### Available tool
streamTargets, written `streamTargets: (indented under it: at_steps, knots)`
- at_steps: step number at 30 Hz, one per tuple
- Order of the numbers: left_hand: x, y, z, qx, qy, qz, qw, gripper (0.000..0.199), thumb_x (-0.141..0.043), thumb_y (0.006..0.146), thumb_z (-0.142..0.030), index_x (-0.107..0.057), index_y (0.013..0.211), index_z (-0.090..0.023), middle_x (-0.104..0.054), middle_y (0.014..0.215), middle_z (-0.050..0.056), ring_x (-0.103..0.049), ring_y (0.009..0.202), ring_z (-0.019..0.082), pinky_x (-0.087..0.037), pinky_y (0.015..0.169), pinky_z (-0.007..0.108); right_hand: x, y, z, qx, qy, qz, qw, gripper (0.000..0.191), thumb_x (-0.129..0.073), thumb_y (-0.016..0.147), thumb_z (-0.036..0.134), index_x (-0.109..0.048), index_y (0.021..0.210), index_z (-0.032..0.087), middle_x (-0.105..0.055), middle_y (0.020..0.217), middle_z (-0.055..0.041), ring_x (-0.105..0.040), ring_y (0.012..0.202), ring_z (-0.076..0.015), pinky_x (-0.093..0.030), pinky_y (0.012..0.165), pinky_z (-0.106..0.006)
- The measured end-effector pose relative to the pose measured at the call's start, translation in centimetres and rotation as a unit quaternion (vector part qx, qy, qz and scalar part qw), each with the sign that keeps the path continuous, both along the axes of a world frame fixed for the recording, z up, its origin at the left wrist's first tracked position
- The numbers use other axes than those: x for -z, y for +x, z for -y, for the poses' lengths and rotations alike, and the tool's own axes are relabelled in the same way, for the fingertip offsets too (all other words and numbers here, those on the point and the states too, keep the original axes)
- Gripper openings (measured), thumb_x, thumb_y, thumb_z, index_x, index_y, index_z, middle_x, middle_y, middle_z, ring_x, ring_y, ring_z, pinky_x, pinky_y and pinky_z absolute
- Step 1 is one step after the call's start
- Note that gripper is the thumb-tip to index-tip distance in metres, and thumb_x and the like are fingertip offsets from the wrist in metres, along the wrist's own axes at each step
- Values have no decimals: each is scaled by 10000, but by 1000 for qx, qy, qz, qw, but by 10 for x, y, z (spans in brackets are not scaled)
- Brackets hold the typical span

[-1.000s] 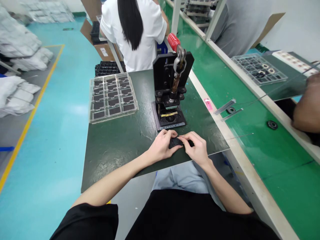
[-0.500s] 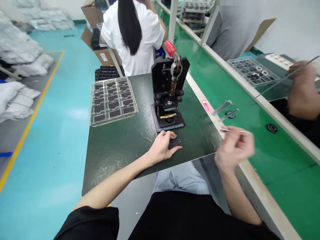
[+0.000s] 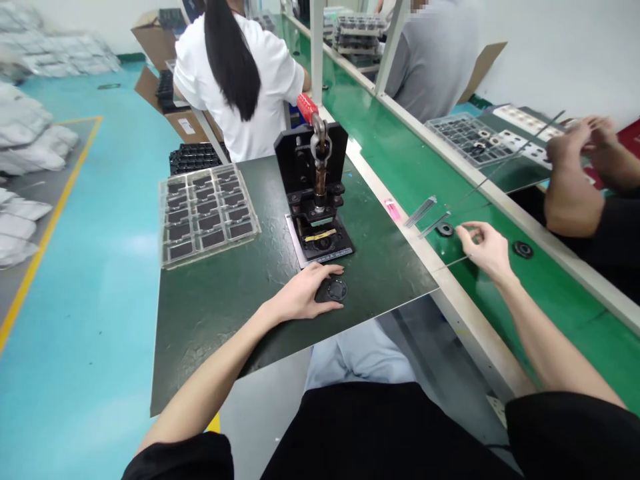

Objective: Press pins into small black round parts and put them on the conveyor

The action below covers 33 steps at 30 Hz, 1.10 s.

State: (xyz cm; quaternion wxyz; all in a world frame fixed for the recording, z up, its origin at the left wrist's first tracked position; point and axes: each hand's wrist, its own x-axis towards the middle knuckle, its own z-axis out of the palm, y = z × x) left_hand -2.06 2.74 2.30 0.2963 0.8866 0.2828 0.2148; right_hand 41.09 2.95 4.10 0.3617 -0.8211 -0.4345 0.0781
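Observation:
On the table, my left hand [image 3: 306, 293] is spread around a black round part [image 3: 337, 289]. Thumb and forefinger stand apart on either side of it, with a gap showing. Over the green belt, my right hand [image 3: 486, 251] has its thumb and forefinger curled close to a black ring-shaped part [image 3: 445, 229]; whether they touch it I cannot tell. A thin rod [image 3: 456, 263] sticks out from under the right hand's lower fingers. Just beyond my left hand stands a black hand press [image 3: 313, 167] with a red handle, a yellow strip on its base.
A clear compartment tray [image 3: 210, 240] of black pieces sits on the table's left. Thin rods [image 3: 421, 211] and a pink item [image 3: 392, 209] lie by the belt's edge. Another black round part [image 3: 523, 249] rests on the belt [image 3: 565, 320]. Co-workers sit ahead and across the belt.
My right hand has moved forward over the belt, near the ring-shaped part. My left hand's fingers have opened wider around the black part. The view has shifted right.

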Motion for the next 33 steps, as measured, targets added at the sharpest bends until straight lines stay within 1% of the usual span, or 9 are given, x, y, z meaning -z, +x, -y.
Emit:
streamTargets:
  at_steps: [3, 7, 14, 18, 21, 24, 28, 30, 33]
  knots:
    - [-3, -4, -4, 6, -18, -8, 1000, 611, -847, 833, -356, -549, 1361, -274, -765, 1213, 66, -705, 1125, 252, -583, 985, 433, 3, 4, -15, -75, -12, 15, 997, 262, -920, 609, 165, -702, 748, 200, -596, 615, 23, -487, 564, -124, -371, 632, -327]
    - [-5, -2, 0, -12, 3, 1, 1000, 571, -831, 853, -389, -554, 1335, -259, -781, 1148, 57, -714, 1092, 248, -586, 952, 413, 3, 1, -9, -75, -7, 35, 997, 273, -921, 603, 123, -675, 685, 209, -606, 656, 2, -506, 602, -127, -383, 654, -332]
    - [-1, 3, -23, -287, 91, 89, 949, 454, -845, 833, -421, -603, 1161, -223, -753, 1121, 61, -706, 964, 215, -590, 789, 344, 11, -7, 50, 126, 68, -1, 990, 244, -864, 658, 229, -626, 606, 232, -524, 496, 7, -380, 433, -125, -313, 514, -369]
    - [6, 10, -34, -320, 91, 100, 938, 479, -870, 807, -411, -597, 1152, -221, -750, 1121, 57, -692, 959, 213, -582, 768, 341, 10, -21, 89, 165, 220, -13, 961, 444, -816, 590, 660, -576, 590, 286, -459, 469, -12, -333, 394, -144, -250, 446, -384]
    - [9, 12, -33, -324, 89, 102, 937, 507, -878, 794, -423, -593, 1161, -220, -742, 1133, 64, -676, 973, 220, -577, 748, 340, 1, -58, 114, 174, 291, 78, 937, 412, -762, 668, 682, -612, 660, 298, -482, 501, -33, -366, 388, -171, -251, 414, -388]
    - [9, 12, -31, -336, 81, 96, 933, 536, -887, 777, -443, -592, 1163, -217, -725, 1141, 76, -669, 965, 223, -571, 726, 340, -2, -116, 127, 99, 278, 87, 952, 299, -754, 793, 552, -710, 809, 257, -562, 572, -40, -470, 429, -185, -335, 416, -363]
    - [10, 12, -31, -336, 81, 99, 933, 530, -892, 771, -447, -590, 1144, -220, -715, 1122, 70, -662, 954, 218, -566, 731, 341, 11, -181, 115, -146, 141, -68, 977, 269, -690, 926, 457, -748, 901, 196, -493, 558, 34, -482, 465, -121, -418, 474, -269]
    - [11, 10, -31, -332, 86, 99, 934, 530, -891, 774, -429, -581, 1150, -221, -706, 1122, 69, -655, 944, 213, -564, 736, 343, 19, -193, 101, -237, 86, -71, 965, 291, -655, 958, 452, -768, 941, 184, -474, 554, 48, -479, 471, -104, -423, 501, -246]
    - [14, 5, -30, -327, 100, 91, 935, 587, -906, 751, -435, -566, 1177, -217, -684, 1100, 76, -639, 956, 228, -563, 748, 360, 19, -188, 76, -275, 57, -11, 960, 337, -662, 951, 467, -790, 1064, 176, -531, 583, 43, -491, 471, -104, -419, 517, -253]
